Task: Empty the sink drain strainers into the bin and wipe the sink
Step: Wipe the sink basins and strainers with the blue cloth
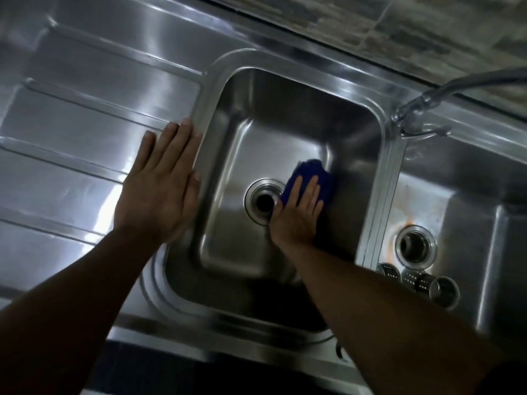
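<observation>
A steel double sink fills the view. In the left basin (285, 115), my right hand (296, 218) presses a blue cloth (313, 172) flat against the basin floor, just right of the open drain hole (263, 201). My left hand (159, 189) lies flat with straight fingers on the drainboard (85, 115), at the basin's left rim. The right basin (470, 195) has its own open drain (416, 245) with rust-coloured stains around it. Two perforated metal strainers (439, 286) lie on their sides in the right basin, near its front edge.
A chrome tap (422, 106) stands behind the divider between the basins, its spout reaching off to the right. A tiled wall (399, 29) runs along the back. The ribbed drainboard stretches to the left. No bin is in view.
</observation>
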